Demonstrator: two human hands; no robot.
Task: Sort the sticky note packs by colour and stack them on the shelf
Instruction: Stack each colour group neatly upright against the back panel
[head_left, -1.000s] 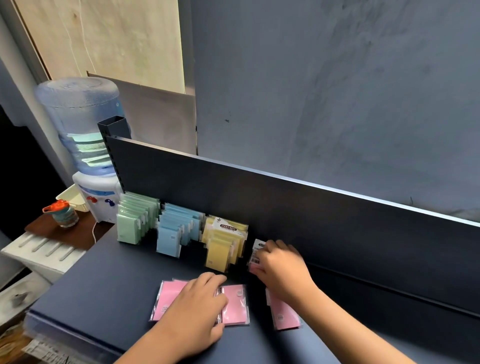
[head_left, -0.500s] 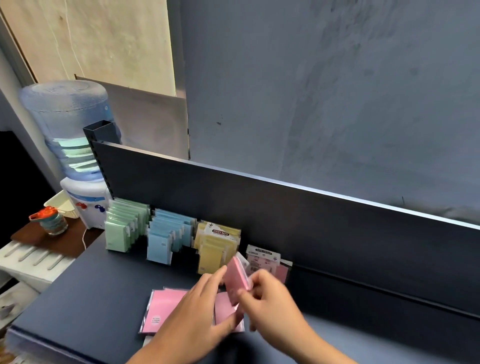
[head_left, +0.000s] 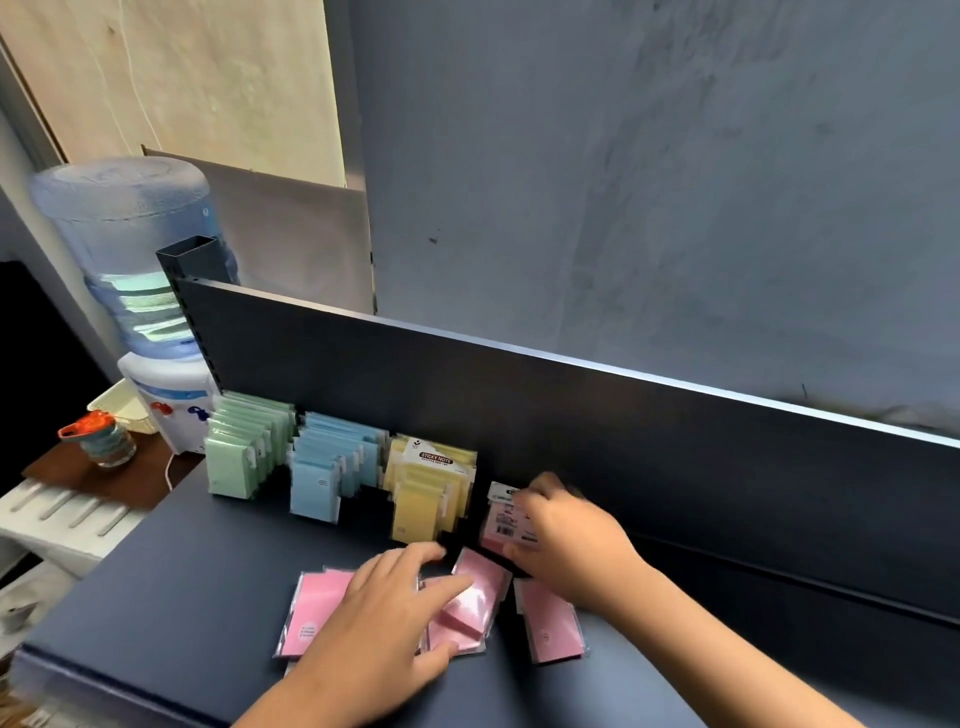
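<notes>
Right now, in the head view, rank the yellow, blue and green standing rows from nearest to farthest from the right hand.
From the right hand, at the back panel:
1. Yellow row, just to its left.
2. Blue row, farther left.
3. Green row, at the far left, by the water dispenser.

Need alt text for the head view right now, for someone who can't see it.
The right hand stands a pink pack upright against the dark shelf's back panel, starting a pink row beside the yellow row, blue row and green row. The left hand rests on loose pink packs lying flat on the shelf.
</notes>
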